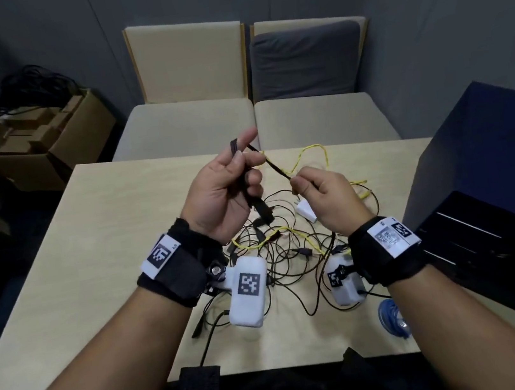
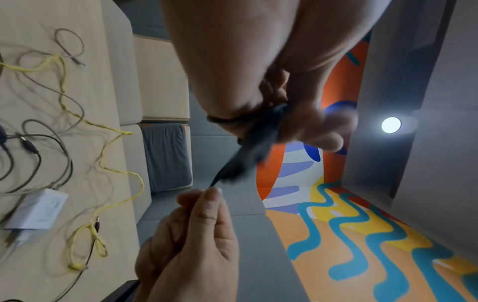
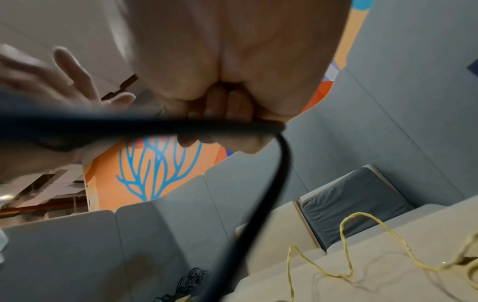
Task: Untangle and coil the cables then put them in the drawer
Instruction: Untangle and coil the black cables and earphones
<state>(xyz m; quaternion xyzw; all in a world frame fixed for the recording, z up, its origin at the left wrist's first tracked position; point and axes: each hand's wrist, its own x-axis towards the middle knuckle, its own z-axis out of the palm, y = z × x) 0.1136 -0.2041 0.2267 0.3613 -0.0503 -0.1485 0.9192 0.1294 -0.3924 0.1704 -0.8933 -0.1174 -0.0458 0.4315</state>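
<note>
Both hands are working above the middle of the pale wooden table (image 1: 47,293), raised clear of its surface. The left hand (image 1: 225,193) is curling its lower fingers round the gathered turns of a flat black cable (image 1: 273,167), with the index finger sticking out straight, while the right hand (image 1: 325,191) is pinching the same cable between thumb and fingertips a little further along. A short stretch is running between the two hands, which are near each other but apart.

Judging from this, the coiling step is under way on one cable already freed from the rest. The next move probably calls for the right hand feeding slack toward the left so another loop can be laid on, keeping the flat cable from twisting.

Below the hands, a tangle of thin black cables (image 1: 292,256) is lying with a thin yellow cable (image 1: 309,150) threaded through it, and a small white plug adapter (image 1: 307,210) is sitting just under the right hand. A dark blue drawer unit (image 1: 483,194) is standing at the table's right edge.
</note>
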